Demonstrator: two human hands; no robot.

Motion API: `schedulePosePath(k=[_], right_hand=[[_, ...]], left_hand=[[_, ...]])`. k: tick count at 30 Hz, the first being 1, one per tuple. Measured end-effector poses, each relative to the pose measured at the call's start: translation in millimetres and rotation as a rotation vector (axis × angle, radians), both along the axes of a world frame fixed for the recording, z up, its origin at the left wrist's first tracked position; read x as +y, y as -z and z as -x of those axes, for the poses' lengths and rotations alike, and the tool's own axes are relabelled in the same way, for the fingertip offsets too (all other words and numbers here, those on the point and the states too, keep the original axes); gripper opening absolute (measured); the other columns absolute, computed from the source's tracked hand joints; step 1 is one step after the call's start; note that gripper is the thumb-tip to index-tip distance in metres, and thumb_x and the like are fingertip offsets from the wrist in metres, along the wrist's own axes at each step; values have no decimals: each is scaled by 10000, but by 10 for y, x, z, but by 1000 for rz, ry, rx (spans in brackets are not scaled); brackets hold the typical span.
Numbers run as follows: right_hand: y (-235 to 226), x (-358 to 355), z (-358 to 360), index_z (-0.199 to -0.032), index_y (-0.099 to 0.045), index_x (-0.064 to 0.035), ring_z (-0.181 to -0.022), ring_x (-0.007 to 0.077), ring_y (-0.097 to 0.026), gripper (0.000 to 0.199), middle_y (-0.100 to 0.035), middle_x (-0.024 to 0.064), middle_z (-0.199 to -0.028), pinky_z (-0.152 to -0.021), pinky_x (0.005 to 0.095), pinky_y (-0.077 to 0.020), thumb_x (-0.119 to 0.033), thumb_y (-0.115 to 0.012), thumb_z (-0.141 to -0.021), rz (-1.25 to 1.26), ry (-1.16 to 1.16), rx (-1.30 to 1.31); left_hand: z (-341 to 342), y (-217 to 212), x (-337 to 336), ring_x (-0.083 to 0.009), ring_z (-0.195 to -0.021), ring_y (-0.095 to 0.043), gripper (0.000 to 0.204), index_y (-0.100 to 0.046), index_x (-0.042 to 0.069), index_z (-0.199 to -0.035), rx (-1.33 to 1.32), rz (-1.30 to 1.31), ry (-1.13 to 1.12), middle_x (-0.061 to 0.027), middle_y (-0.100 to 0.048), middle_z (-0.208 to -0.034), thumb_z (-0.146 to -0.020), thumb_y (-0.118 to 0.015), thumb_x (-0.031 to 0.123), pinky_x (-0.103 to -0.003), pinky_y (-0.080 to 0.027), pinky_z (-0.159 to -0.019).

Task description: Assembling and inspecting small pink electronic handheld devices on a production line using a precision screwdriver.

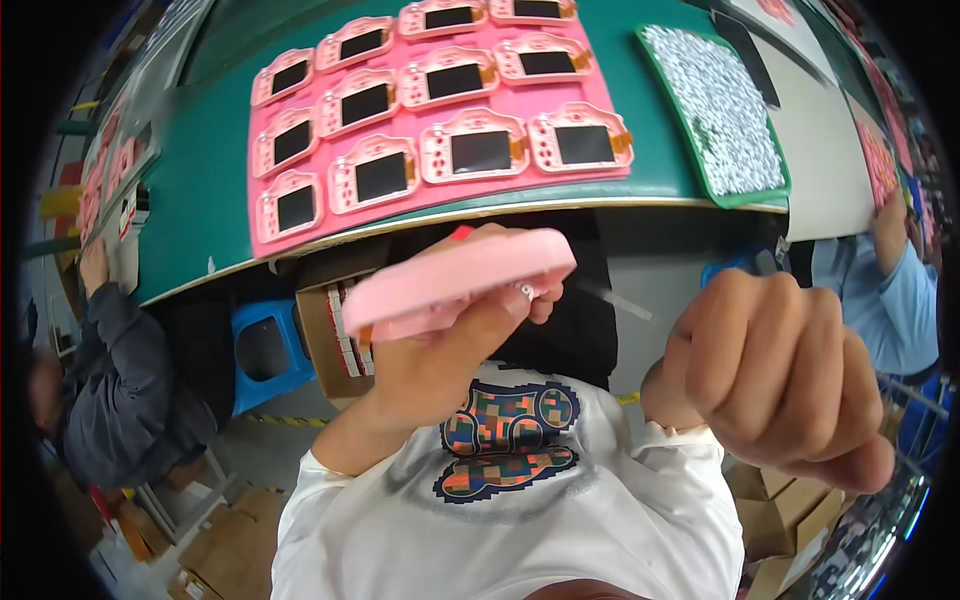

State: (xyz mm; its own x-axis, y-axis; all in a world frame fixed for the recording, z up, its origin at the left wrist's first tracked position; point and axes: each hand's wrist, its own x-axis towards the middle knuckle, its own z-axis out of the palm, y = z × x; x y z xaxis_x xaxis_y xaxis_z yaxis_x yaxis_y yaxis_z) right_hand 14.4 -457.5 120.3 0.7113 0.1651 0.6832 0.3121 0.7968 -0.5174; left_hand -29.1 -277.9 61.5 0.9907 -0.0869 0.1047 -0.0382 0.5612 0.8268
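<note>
My left hand is wrapped round a pink handheld game console shell, held tilted in front of my chest, beyond the table's near edge. The thumb presses on its inner side beside a small white part. A bit of orange ribbon cable sticks out at the shell's lower left end. To the right and apart from the shell, my right hand is raised with its fingers curled into a fist, knuckles up. What it holds, if anything, is hidden.
On the green table, several pink shells with dark screens lie in rows on a pink mat. A green tray holds many small white parts. A blue stool and an open cardboard box stand below. Co-workers sit at both sides.
</note>
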Motion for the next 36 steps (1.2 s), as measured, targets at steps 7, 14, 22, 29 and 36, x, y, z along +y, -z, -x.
schedulePosePath(k=[7,14,22,29,36], right_hand=[[64,29,-114,-571,-316,-204,-345,110,-148,549,-376,11,-473,-361,280,-146,-249,-532,-1074,-132,-425,-62],[-9,-117,8,-567,-291,-200,-351,124,-174,570,-375,16,-485,-364,283,-169,-254,-538,-1078,15,-292,-55],[43,-177,-40,-587,-298,-190,-355,140,-197,562,-387,21,-506,-368,285,-196,-271,-559,-1078,-14,-310,-88],[99,-339,-69,-612,-405,-169,-360,146,-273,505,-462,40,-517,-375,274,-242,-322,-664,-1019,13,-319,-111],[301,-539,-120,-1041,-751,-9,-609,146,-516,471,-663,60,-929,-501,229,-349,-250,-887,-659,1087,444,-274]], left_hand=[[70,-109,-42,-187,-810,-604,300,-682,-33,-1162,-65,-273,79,-143,-677,-1001,-894,-552,-67,-287,-487,-718],[80,-135,-134,-196,-790,-608,341,-682,-50,-1180,-12,-197,131,-149,-678,-1014,-863,-560,-73,-287,-492,-713],[80,-95,-197,-199,-796,-611,385,-654,-70,-1231,30,-121,154,-156,-680,-1028,-856,-568,-75,-281,-502,-726],[41,-62,-102,-218,-740,-608,338,-657,-58,-1156,17,-436,106,-139,-687,-968,-823,-611,-25,-307,-513,-698],[-355,-323,-56,-261,-617,-589,150,-664,-13,-918,-323,-1485,217,-123,-686,-795,-779,-670,44,-338,-494,-604]])
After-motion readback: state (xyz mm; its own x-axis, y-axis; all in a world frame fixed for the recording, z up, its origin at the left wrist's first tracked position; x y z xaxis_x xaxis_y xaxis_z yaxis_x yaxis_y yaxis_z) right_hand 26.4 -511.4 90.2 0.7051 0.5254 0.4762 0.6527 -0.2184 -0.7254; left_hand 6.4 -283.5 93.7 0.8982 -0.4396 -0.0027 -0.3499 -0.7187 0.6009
